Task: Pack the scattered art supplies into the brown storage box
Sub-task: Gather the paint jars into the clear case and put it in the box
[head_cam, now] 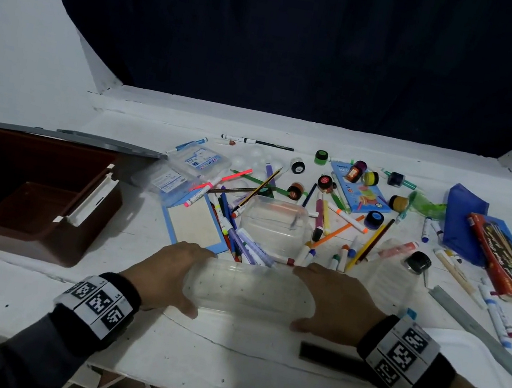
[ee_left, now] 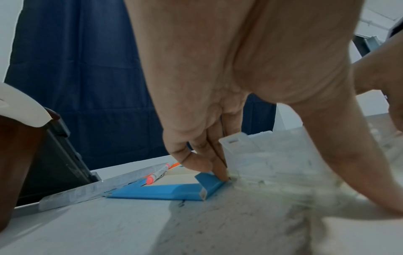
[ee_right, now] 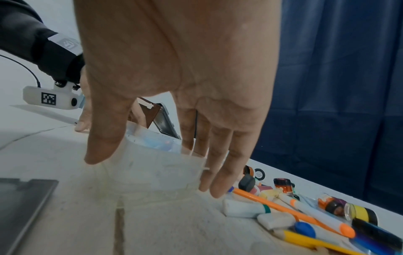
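Head view: a clear, oblong plastic container (head_cam: pixel 250 291) is seen lying on the white table (head_cam: pixel 220 357) at its near edge, held between both hands.
Left hand: the left hand (head_cam: pixel 166 275) is placed on the container's left end, thumb on the near side, fingers straight on the far side; in the left wrist view the fingertips (ee_left: pixel 220 174) are touching the corner of a blue-framed board (ee_left: pixel 174 191).
Right hand: the right hand (head_cam: pixel 336 303) is set against the right end, fingers straight and thumb spread.
Storage box: the brown plastic storage box (head_cam: pixel 21 188) is standing open at the table's left, well apart from the container, its grey lid (head_cam: pixel 77 137) behind it.
Supplies: markers, pencils and small paint jars (head_cam: pixel 325 183) are scattered beyond the hands, around a second clear tub (head_cam: pixel 273 225).
Hard to make out: the container's walls are blurred in both wrist views; whether anything lies inside cannot be told.
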Available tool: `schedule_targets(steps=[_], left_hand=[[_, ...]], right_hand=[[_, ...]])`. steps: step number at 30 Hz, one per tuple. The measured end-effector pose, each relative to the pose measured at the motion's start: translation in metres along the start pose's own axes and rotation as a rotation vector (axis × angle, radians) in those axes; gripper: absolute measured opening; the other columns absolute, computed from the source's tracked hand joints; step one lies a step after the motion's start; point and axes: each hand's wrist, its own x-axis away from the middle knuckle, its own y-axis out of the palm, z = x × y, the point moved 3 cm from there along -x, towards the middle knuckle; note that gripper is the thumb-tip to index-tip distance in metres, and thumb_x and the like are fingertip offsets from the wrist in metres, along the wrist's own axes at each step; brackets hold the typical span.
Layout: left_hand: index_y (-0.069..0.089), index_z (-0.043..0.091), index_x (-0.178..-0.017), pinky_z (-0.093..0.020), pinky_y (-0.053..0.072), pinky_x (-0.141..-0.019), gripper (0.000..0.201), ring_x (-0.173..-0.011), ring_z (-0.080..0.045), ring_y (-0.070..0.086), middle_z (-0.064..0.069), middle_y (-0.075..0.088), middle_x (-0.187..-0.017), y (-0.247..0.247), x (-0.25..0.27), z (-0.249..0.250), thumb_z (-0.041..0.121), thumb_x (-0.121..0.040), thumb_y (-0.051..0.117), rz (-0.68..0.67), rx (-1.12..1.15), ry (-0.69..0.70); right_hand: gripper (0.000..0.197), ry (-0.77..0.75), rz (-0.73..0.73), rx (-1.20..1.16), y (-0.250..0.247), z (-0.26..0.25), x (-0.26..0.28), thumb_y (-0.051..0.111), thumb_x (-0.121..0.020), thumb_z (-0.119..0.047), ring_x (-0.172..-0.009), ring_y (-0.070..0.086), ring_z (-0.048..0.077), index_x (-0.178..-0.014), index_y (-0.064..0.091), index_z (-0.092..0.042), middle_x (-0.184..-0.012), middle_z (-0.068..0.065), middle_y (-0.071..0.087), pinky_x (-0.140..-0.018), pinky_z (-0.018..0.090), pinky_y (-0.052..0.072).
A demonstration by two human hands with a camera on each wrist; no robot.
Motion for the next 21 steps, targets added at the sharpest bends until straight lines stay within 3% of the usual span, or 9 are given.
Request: schedule_targets(steps=[3, 5, 9, 13, 17, 21], left_hand=[[0.039, 0.039, -0.141, -0.023, 0.039, -0.097, 0.101, -0.115, -0.009, 0.043, 0.014, 0.048, -0.127, 0.002, -0.001, -0.004, 0.040, -0.056, 0.093, 0.015, 0.045, 0.013], [0.040, 0.042, -0.139, -0.028, 0.044, -0.097, 0.103, -0.113, -0.009, 0.046, 0.017, 0.046, -0.123, 0.003, -0.001, -0.004, 0.043, -0.051, 0.093, 0.012, 0.072, 0.014], [0.047, 0.044, -0.132, -0.036, 0.044, -0.101, 0.090, -0.112, -0.006, 0.049, 0.022, 0.052, -0.118, 0.001, -0.001, -0.006, 0.057, -0.054, 0.088, 0.015, 0.087, 0.009], [0.048, 0.041, -0.132, -0.035, 0.041, -0.103, 0.086, -0.113, -0.008, 0.048, 0.020, 0.055, -0.120, -0.002, -0.003, -0.004, 0.054, -0.057, 0.088, 0.019, 0.049, 0.007], [0.046, 0.039, -0.136, -0.028, 0.042, -0.099, 0.090, -0.114, -0.007, 0.047, 0.017, 0.055, -0.123, 0.000, -0.004, -0.001, 0.050, -0.059, 0.089, 0.015, 0.035, 0.016], [0.042, 0.040, -0.139, -0.031, 0.039, -0.102, 0.089, -0.120, -0.009, 0.044, 0.017, 0.052, -0.127, 0.000, -0.003, 0.003, 0.050, -0.063, 0.088, 0.014, -0.014, 0.011]], right_hand=[[0.092, 0.013, 0.007, -0.043, 0.003, 0.000, 0.001, 0.067, -0.075, -0.065, -0.125, 0.046, 0.015, -0.149, 0.026, -0.029, -0.143, -0.007, 0.043, -0.102, 0.033, 0.041], [0.093, 0.020, 0.010, -0.073, 0.005, 0.003, 0.002, 0.068, -0.074, -0.066, -0.126, 0.046, 0.015, -0.149, 0.026, -0.030, -0.143, -0.008, 0.042, -0.104, 0.033, 0.040], [0.095, 0.020, -0.004, -0.126, 0.005, 0.005, 0.000, 0.073, -0.071, -0.064, -0.125, 0.046, 0.015, -0.148, 0.029, -0.029, -0.142, -0.007, 0.043, -0.104, 0.033, 0.040], [0.097, 0.012, -0.048, -0.099, 0.000, 0.003, -0.007, 0.077, -0.067, -0.062, -0.117, 0.048, 0.017, -0.144, 0.031, -0.025, -0.136, -0.002, 0.044, -0.098, 0.033, 0.044], [0.103, -0.006, -0.067, -0.067, -0.001, 0.002, -0.008, 0.075, -0.068, -0.063, -0.120, 0.047, 0.018, -0.149, 0.026, -0.023, -0.139, -0.002, 0.042, -0.099, 0.033, 0.043], [0.097, -0.011, -0.034, -0.106, 0.000, 0.005, 0.000, 0.072, -0.071, -0.064, -0.121, 0.046, 0.016, -0.149, 0.027, -0.027, -0.139, -0.005, 0.044, -0.101, 0.033, 0.042]])
